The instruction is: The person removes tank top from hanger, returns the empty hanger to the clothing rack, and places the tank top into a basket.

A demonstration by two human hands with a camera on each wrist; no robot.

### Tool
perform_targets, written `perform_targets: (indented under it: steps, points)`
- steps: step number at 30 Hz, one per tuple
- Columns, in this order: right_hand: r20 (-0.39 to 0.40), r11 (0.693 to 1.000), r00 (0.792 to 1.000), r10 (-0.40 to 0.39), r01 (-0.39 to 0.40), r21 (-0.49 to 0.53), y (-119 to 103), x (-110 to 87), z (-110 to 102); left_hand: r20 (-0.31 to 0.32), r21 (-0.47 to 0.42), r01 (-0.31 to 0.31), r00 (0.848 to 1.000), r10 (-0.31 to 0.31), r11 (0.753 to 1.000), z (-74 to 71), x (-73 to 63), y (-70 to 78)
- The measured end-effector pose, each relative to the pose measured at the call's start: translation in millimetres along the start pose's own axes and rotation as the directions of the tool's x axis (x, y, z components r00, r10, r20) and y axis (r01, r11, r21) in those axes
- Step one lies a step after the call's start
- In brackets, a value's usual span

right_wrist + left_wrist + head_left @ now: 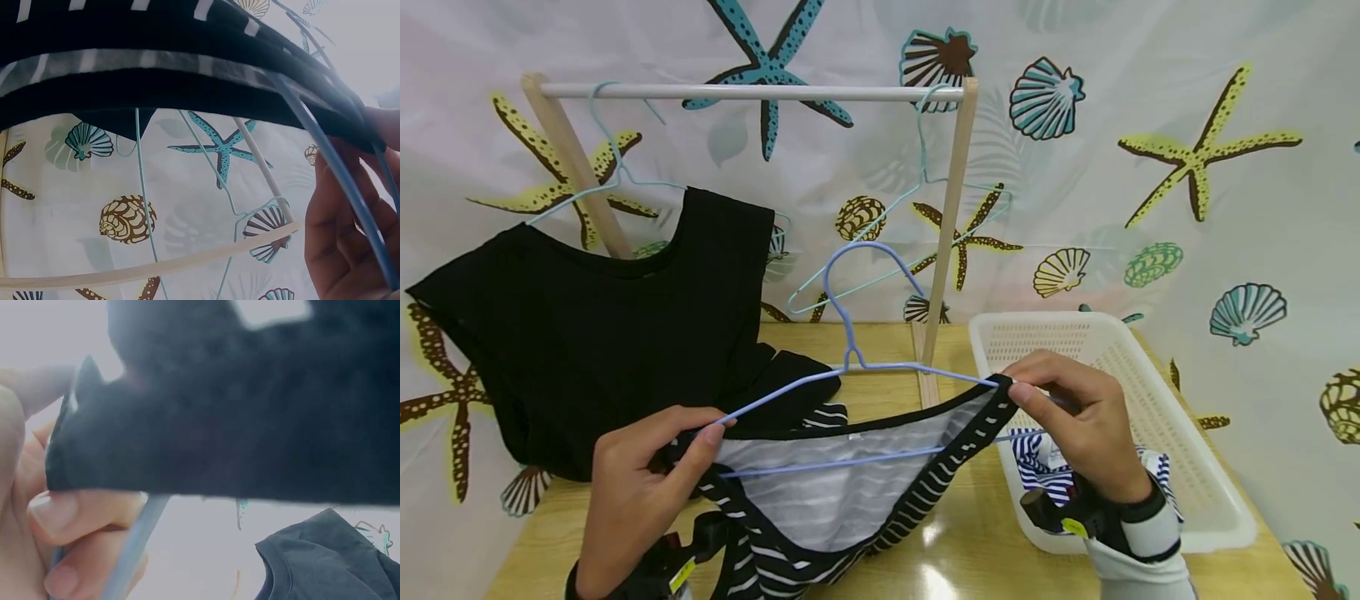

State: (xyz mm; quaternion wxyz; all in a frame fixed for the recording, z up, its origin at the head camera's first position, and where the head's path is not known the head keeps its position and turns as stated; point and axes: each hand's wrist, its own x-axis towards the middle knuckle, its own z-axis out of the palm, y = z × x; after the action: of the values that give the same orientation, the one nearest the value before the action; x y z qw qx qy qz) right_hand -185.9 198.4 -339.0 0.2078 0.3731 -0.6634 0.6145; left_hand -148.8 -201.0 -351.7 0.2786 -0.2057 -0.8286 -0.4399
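A blue hanger [850,333] is held up in front of the rack, its hook upward. A black-and-white striped garment [827,504] with a black edge and pale inside hangs over it, the hanger's lower bar crossing its neck opening. My left hand [640,483] pinches the left shoulder together with the hanger's arm. At the other end, my right hand [1078,417] pinches the right shoulder strap near the hanger's tip. Dark fabric [219,437] covers much of the left wrist view. In the right wrist view, the hanger's bars [337,169] run past my fingers.
A black top [617,333] hangs on a light-blue hanger from the rack's rail [745,92]. Another light-blue hanger [880,221] hangs bare at the rail's right end. A white basket [1180,450] with blue-and-white striped cloth [1037,467] stands right on the wooden table [955,533].
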Motion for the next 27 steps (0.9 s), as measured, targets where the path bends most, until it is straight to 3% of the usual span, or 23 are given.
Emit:
perform_targets:
  steps: [5,14,27]
  points:
    - [-0.004,1.000,1.000,-0.009,0.009,-0.016,2,-0.7,-3,-0.036,-0.001,-0.063,0.997,0.063,0.998,1.1,1.6,0.3]
    - [-0.039,0.998,0.998,0.056,-0.056,0.008,4,-2.6,-3,-0.063,0.032,-0.046,0.997,0.048,0.998,-0.5,-1.0,4.7]
    - [-0.065,0.998,0.996,0.067,-0.066,0.023,6,-7.0,-8,-0.106,0.000,-0.105,0.989,0.105,0.994,4.5,3.0,18.2]
